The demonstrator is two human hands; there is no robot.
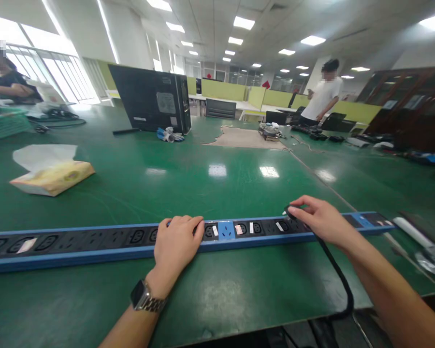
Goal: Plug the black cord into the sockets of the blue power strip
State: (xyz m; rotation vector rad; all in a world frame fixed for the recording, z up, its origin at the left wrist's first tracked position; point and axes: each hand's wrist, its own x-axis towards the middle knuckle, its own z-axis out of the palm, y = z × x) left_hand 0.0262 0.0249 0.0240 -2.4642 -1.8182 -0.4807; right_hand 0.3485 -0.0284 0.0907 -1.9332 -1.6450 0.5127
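Note:
A long blue-framed power strip (225, 231) with black socket modules lies across the table, some outlets bearing small white stickers. Over its middle my left hand (179, 241) is closed, the fingertips bent over the far edge. A metal-band watch (147, 296) sits on that wrist. Farther right, my right hand (319, 217) pinches a black plug (292, 212) between thumb and fingers, right at the strip's sockets. Whether its pins are inside an outlet is hidden. From it a thick black cable (335, 266) runs down past the table's front edge.
The green table (203, 188) carries a tissue pack (54, 176) on the left and a black computer tower (152, 99) with gloves (170, 135) beside it. A green basket (7, 123) stands far left. One person (321, 96) stands behind; another (7, 79) is at the left.

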